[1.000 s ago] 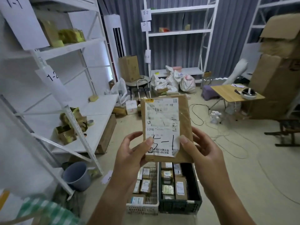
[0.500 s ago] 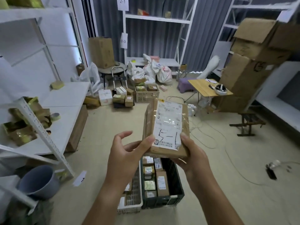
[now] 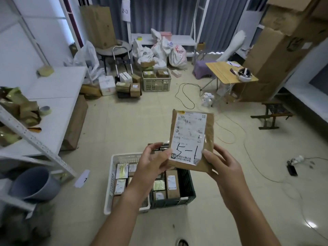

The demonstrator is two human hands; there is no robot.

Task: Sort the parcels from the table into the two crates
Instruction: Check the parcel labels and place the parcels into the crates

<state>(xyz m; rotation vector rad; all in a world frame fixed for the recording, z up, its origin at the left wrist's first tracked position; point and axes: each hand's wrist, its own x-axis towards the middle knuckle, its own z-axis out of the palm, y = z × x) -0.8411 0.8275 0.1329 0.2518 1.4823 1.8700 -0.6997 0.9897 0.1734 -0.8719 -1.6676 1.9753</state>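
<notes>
I hold a flat brown parcel (image 3: pixel 191 139) upright in front of me, its white label marked "5-1" in black. My left hand (image 3: pixel 154 162) pinches its lower left corner and my right hand (image 3: pixel 220 166) grips its lower right edge. Below the parcel, on the floor, a white crate (image 3: pixel 111 183) stands on the left and a black crate (image 3: pixel 188 194) on the right, side by side. Both hold several small parcels. My left forearm hides part of the white crate.
White metal shelving (image 3: pixel 44 107) with yellow-green packets runs along the left, a grey bucket (image 3: pixel 33 183) beneath it. Farther off stand a beige crate of boxes (image 3: pixel 157 82), white sacks, a small wooden table (image 3: pixel 230 71) and stacked cardboard boxes (image 3: pixel 276 55). Cables trail across the floor on the right.
My head has tilted down, so the crates show more fully. The parcel has dropped lower and shifted right. Both hands still hold it.
</notes>
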